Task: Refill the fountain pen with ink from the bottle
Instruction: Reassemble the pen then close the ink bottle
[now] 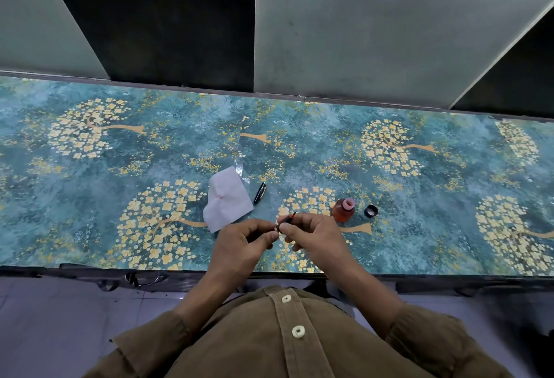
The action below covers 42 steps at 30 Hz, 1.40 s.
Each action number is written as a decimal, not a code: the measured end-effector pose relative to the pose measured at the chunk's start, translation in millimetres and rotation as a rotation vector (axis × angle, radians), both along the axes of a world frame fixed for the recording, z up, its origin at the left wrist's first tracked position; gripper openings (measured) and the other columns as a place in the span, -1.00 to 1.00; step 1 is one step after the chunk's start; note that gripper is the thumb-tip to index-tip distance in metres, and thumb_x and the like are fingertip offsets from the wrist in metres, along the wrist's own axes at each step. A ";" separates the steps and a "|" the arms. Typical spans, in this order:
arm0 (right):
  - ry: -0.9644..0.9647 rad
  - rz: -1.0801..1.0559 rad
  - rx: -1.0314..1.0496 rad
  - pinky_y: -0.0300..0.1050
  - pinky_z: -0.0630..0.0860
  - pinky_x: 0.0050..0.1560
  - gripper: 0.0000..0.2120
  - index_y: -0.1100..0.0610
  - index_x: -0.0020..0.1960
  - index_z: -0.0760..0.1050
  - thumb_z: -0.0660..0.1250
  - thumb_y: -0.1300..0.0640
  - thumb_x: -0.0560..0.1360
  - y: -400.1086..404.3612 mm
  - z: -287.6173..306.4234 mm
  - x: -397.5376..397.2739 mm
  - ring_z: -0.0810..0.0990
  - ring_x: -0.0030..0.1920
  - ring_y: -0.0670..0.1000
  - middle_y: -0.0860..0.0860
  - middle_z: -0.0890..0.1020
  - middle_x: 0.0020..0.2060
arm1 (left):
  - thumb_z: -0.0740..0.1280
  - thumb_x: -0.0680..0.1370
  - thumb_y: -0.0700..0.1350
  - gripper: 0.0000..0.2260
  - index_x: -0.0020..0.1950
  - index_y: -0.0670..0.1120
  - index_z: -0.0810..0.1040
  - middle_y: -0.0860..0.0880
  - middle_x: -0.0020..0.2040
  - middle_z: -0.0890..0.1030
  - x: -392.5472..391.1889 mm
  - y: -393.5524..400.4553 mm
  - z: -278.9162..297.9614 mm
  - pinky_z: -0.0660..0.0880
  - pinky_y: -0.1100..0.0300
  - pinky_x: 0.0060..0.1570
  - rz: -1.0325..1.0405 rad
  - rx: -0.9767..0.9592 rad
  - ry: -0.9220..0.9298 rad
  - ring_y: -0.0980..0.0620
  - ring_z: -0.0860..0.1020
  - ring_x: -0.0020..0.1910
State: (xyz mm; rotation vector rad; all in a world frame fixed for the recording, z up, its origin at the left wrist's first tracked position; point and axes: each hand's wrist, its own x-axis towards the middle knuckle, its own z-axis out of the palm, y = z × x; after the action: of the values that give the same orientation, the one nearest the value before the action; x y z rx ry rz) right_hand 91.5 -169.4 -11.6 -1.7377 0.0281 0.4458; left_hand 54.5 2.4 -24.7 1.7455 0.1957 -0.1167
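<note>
Furthest left of the hands, just beyond the left hand's knuckles, lies a white tissue (228, 198) with a faint pink mark, and beside it a black pen cap (260, 193) lies on the patterned table (90, 198).

The left hand (245, 243) has its fingers curled, its fingertips meeting the lower end of the fountain pen (286, 222); it seems to pinch that end, though what it holds is too small to make out. The right hand (311, 237) grips the pen's dark section between thumb and forefinger. The pen's long axis runs diagonally, its reddish tip pointing up and away to the right, toward the bottle.

Just beyond the right hand stands the ink bottle (344, 210), open, with red ink inside, and its black lid (370, 211) rests on the table to its right.

Judging from this, the uncapping and opening are done; the pen is either being taken apart or screwed back together, which cannot be told. Closing the bottle and capping the pen remain.
</note>
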 end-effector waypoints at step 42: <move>-0.224 0.433 -0.936 0.01 0.52 -0.08 -0.88 0.01 0.07 0.57 0.35 0.03 0.55 6.5 -67.0 72.8 0.53 -0.05 0.05 -0.03 0.45 0.03 | 0.46 0.53 -0.17 -0.89 -0.09 0.06 0.68 -0.06 -0.27 0.71 6.1 37.7 -14.4 0.59 0.09 -0.17 0.257 -0.041 0.088 0.01 0.68 -0.23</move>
State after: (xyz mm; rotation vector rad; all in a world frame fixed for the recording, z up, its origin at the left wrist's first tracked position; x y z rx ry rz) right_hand 164.3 -162.9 -78.7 -2.7273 -0.3595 0.6002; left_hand 60.6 40.1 -39.1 1.6606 0.4757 -0.0097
